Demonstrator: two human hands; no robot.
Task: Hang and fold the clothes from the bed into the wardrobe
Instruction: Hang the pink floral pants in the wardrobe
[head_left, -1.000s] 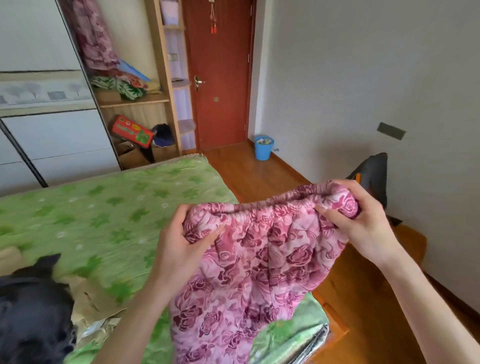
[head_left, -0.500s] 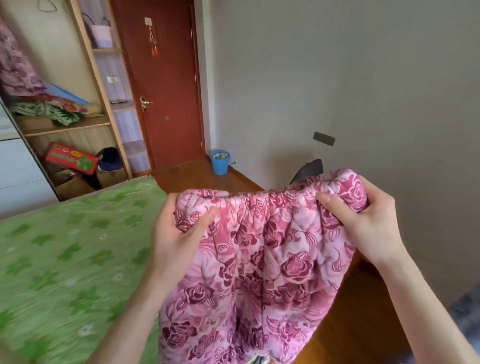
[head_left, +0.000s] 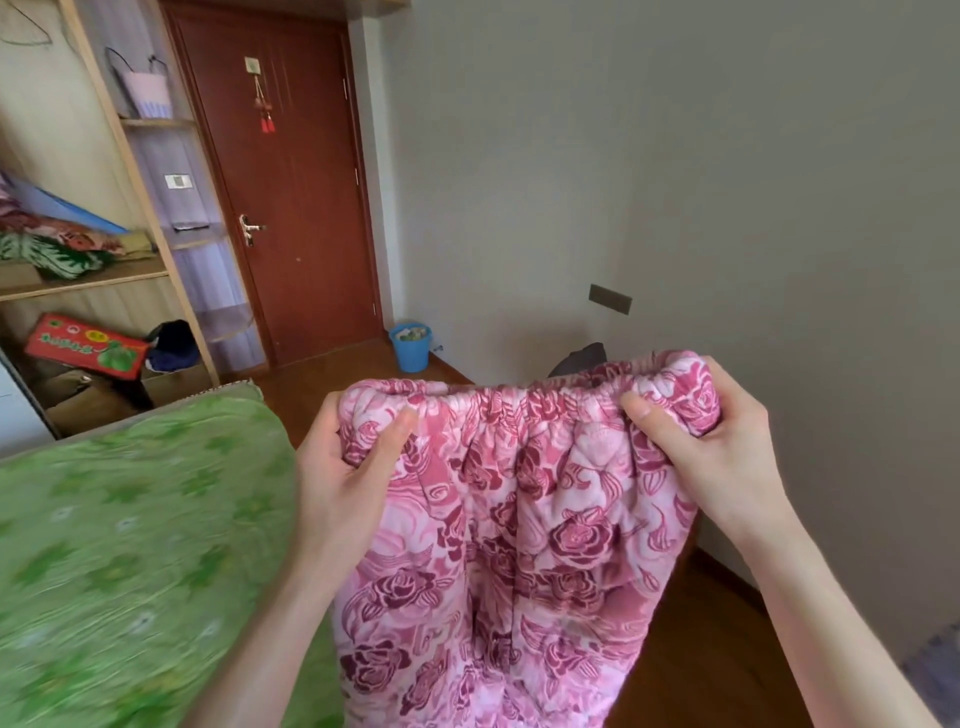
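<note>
While held aloft, pink floral trousers (head_left: 519, 519) hung by waistband.
Left hand (head_left: 348, 483) and right hand (head_left: 722, 457) gripped it; uneven pull risked crooked folding.

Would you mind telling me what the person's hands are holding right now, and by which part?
Both hands hold a pink rose-patterned quilted garment by its gathered elastic waistband: the left hand pinches one end, the right hand the other.

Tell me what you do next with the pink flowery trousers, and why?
Probably lower the trousers onto the bed to fold. The left hand and right hand both pinch the waistband, the legs hang free.
</note>
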